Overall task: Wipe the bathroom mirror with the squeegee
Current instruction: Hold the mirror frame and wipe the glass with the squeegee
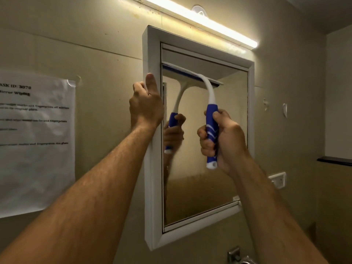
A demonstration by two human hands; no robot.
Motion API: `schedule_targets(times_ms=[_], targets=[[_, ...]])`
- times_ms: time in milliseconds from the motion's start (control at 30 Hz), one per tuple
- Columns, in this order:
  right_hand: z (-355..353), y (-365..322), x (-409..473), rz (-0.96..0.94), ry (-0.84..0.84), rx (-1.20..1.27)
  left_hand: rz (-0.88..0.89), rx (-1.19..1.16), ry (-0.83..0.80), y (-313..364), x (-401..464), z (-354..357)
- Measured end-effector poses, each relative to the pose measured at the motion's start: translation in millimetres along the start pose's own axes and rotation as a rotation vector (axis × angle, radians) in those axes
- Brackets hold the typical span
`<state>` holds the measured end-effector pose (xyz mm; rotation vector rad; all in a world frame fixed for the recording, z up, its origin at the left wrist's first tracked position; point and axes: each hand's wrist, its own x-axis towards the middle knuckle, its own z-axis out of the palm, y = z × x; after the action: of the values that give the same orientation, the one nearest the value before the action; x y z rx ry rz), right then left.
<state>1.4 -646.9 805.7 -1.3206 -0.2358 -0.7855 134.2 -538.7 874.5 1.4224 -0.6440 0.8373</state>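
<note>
A white-framed bathroom mirror (202, 187) hangs on the beige wall. My right hand (226, 141) grips the blue-and-white handle of the squeegee (209, 92). Its white neck curves up to the blade, which lies flat against the glass near the mirror's top, from the left frame rail toward the middle. My left hand (145, 106) clasps the left side of the mirror frame (151, 178), thumb pointing up and fingers wrapped around its outer edge. The glass reflects the handle and my hand. The lower glass looks hazy.
A lit tube light (200, 20) runs above the mirror. A printed paper sheet (36, 141) is taped to the wall at left. A white wall socket (279, 180) sits right of the mirror, a dark ledge (334, 161) farther right, and a metal tap (238, 256) below.
</note>
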Motion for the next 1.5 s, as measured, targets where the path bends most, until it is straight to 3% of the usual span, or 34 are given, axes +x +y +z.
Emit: schedule_targets(times_ms=[233, 633, 833, 1100, 1500], targets=[[-38, 62, -56, 0.104, 0.189, -0.285, 0.011, -0.032, -0.004, 0, -1, -1], [-33, 49, -47, -0.046, 0.049, -0.039, 0.019, -0.04, 0.036, 0, -3, 1], [-34, 73, -63, -0.106, 0.09, -0.158, 0.023, -0.021, 0.025, 2, -8, 2], [-18, 47, -50, -0.206, 0.16, -0.213, 0.019, -0.001, 0.024, -2, -18, 1], [-32, 58, -57, -0.213, 0.231, -0.328, 0.011, 0.011, 0.022, -4, -28, -2]])
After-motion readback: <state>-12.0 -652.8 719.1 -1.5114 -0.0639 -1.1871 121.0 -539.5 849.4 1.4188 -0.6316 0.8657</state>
